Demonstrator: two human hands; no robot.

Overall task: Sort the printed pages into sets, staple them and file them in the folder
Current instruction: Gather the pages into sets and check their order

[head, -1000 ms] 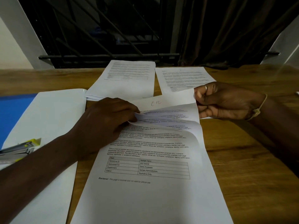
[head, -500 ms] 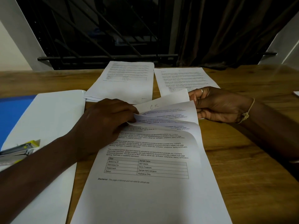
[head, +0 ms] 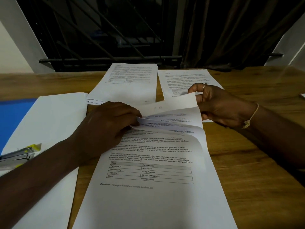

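Note:
A stack of printed pages [head: 148,187] lies in front of me on the wooden table, its top edges fanned and curled up. My left hand [head: 105,124] rests on the stack's upper left and pinches the curled page corners. My right hand [head: 219,106] holds the far right corner of one lifted page marked with handwriting [head: 173,103]. Two sorted piles lie beyond: one at the centre back [head: 125,85], another at the back right [head: 184,80]. An open folder, white inside [head: 46,129] with a blue cover [head: 11,119], lies at the left. A stapler [head: 18,154] sits on it.
A barred window and a dark curtain stand behind the table's far edge. Bare wooden tabletop [head: 244,171] stretches to the right of the stack. A small white object [head: 302,95] shows at the right edge.
My right hand has shifted a little toward the far side and lifted the marked page's corner higher. My left hand stays on the curled page corners.

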